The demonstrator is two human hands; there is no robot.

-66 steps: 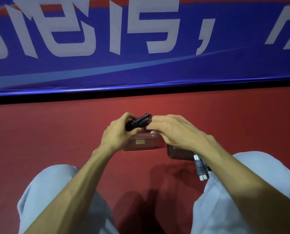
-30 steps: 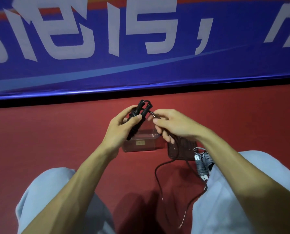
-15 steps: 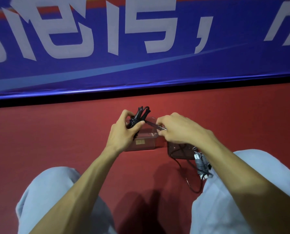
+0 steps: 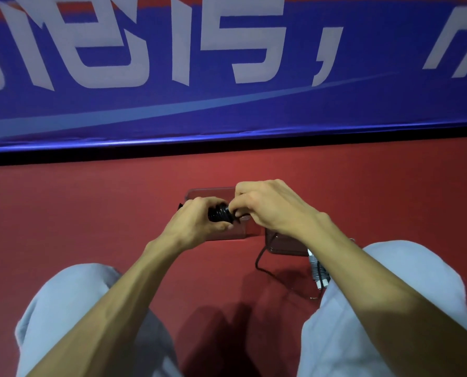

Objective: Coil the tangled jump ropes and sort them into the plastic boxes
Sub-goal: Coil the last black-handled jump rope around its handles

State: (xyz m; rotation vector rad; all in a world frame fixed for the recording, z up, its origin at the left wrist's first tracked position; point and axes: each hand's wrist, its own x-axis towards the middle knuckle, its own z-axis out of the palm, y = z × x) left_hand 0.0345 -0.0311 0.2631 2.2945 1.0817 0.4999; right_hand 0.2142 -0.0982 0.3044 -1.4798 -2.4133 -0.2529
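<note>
Head view: the person sits on a red floor (image 4: 91,213) with both knees in pale grey trousers (image 4: 72,308) at the lower corners. The two hands meet close together above the floor, just in front of the boxes. The left hand (image 4: 197,227) grips a black jump rope (image 4: 219,214), its fingers curled round the bundle so that only a short stretch of tight black windings shows between the hands. The right hand (image 4: 273,210) is brought up against that bundle, fingers bent and pinching the rope at its right end. A loose black cord (image 4: 258,263) drops from under the right hand and runs in a loop across the floor toward the right knee. Behind the hands lies a clear plastic box (image 4: 210,192), mostly hidden by them. A second, darker box (image 4: 284,247) sits just to its right, under the right wrist. Beside this box, a grey and white jump rope (image 4: 314,268) lies bundled on the floor, partly covered by the right forearm. A blue banner (image 4: 227,110) with large white characters fills the background
</note>
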